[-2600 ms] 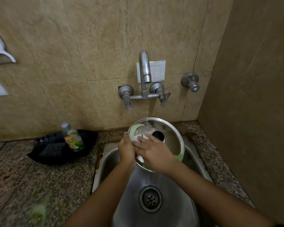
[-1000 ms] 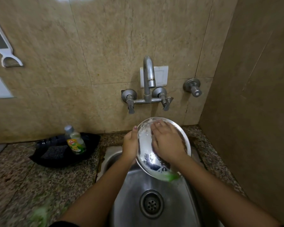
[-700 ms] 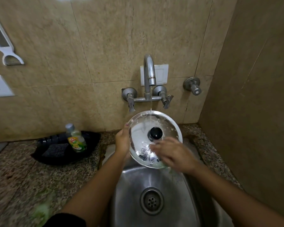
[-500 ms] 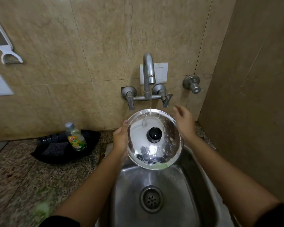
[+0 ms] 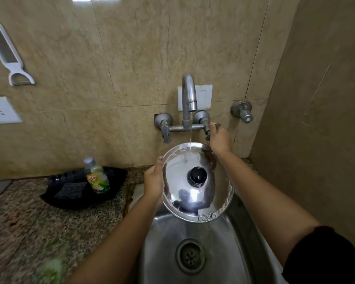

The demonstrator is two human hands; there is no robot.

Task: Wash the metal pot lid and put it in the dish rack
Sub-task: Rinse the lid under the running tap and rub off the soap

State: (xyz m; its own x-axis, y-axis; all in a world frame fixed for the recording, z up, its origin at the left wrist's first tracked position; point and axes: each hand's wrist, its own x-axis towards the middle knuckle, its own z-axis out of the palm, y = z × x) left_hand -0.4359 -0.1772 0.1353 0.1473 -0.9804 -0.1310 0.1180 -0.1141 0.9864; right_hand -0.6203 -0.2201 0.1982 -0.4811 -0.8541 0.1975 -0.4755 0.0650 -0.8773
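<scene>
- Steel sink (image 5: 168,238) set at the counter's (image 5: 29,226) right end.
- Metal pot lid (image 5: 178,171) tilted above it, under the tap's (image 5: 189,93) stream.
- Left hand (image 5: 153,181) grips the lid's left rim.
- Right hand (image 5: 220,139) clasps the right tap handle (image 5: 207,128).

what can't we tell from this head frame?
- Dish rack: nowhere in the head view.
- Right tap handle: covered by the right hand, so its position is unreadable.
- Left hand fingers: hidden behind the pot lid.
- Lid underside: faces away.
- Bottle label: too small to read.
</scene>
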